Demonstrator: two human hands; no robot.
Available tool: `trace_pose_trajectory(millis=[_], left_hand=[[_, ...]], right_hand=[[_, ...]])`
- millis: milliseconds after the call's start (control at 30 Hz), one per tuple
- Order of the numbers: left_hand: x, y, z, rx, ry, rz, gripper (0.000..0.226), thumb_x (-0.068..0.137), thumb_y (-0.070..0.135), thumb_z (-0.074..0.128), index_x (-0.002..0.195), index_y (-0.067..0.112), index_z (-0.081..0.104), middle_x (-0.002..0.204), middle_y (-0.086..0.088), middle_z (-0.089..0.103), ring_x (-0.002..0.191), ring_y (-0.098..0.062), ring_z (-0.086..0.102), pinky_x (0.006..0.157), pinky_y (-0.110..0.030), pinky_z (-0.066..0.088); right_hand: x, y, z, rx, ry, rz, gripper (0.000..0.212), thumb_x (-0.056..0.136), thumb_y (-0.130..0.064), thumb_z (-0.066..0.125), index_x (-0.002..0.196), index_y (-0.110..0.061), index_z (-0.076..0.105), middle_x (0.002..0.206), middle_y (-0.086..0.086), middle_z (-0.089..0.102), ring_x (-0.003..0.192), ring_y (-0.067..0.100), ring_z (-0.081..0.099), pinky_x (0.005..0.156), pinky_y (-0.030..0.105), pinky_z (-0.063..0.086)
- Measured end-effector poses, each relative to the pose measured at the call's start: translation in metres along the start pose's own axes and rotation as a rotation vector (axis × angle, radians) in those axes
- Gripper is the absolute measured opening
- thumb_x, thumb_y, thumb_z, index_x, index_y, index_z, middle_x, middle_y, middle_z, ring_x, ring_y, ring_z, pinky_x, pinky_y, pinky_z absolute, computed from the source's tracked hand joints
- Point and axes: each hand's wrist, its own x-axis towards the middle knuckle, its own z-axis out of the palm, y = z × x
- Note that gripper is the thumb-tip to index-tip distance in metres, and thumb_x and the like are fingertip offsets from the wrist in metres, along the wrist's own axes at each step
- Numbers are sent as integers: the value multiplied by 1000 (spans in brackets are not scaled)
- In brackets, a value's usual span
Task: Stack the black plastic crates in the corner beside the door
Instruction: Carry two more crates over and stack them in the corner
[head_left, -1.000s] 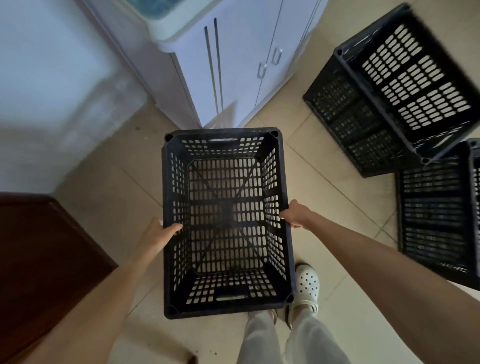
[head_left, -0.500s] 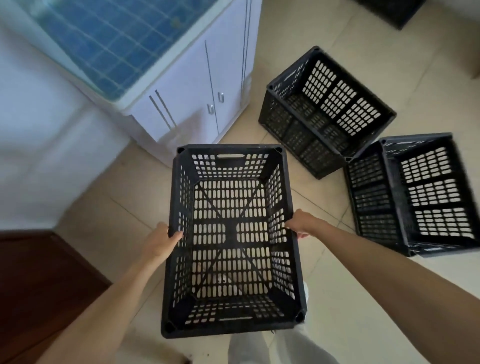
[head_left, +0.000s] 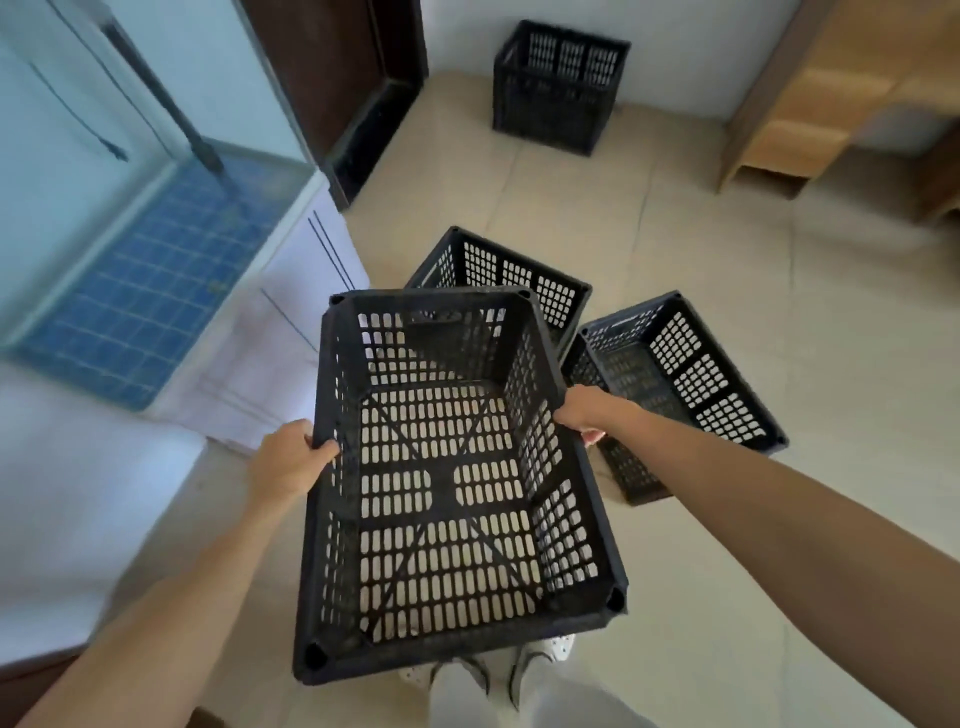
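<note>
I hold a black perforated plastic crate in the air in front of me, its open top toward me. My left hand grips its left rim and my right hand grips its right rim. Two more black crates lie tipped on the floor just beyond it, one partly hidden behind the held crate, the other to the right. A fourth black crate stands upright against the far wall, in the corner right of a dark brown door.
A white cabinet with a blue tiled top stands on the left. A wooden desk fills the far right corner. Beige tiled floor runs between the crates and the far wall. My white shoes show below the crate.
The view has tilted up and forward, bringing the door, the far crate and the desk into sight. The held crate stays in both hands, now tipped more toward me.
</note>
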Motion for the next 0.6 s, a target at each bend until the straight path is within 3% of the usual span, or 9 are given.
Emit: trace_pose_trajectory(millis=[167,333,433,533,600], left_hand=[[-2,114,-20,82,81,84,31,89,33,63,69,12,50,66,-3,56,64,-20,56,63,-31,42],[6,226,-22,146,85,261,30,89,38,64,76,12,57,68,-4,60,60,-15,55,58,-28,40],[17,288,-17,110,41,361,31,89,36,65,75,10,58,69,-6,60,62,-17,59,55,-30,45],[28,349,-6,48,-51,444,28,88,30,67,70,13,55,72,-10,63,75,-32,66,72,-43,56],[34,390,4,87,-40,495,31,86,35,68,64,19,52,64,-1,59,74,-30,66,69,-37,53]], right_hand=[[-30,63,-72,24,71,4,38,98,-22,43,107,10,62,67,12,63,47,19,64,40,19,46],[-53,133,-137,122,149,51,33,98,-18,43,106,7,63,102,23,71,89,32,72,70,34,58],[-64,172,-171,145,214,91,34,99,-21,39,97,6,61,102,25,71,73,30,70,66,32,59],[-69,209,-204,159,259,128,34,100,-23,40,101,5,59,97,19,71,68,27,69,59,28,57],[-70,235,-225,206,293,176,29,100,-23,42,100,3,54,87,16,67,60,21,66,46,23,52]])
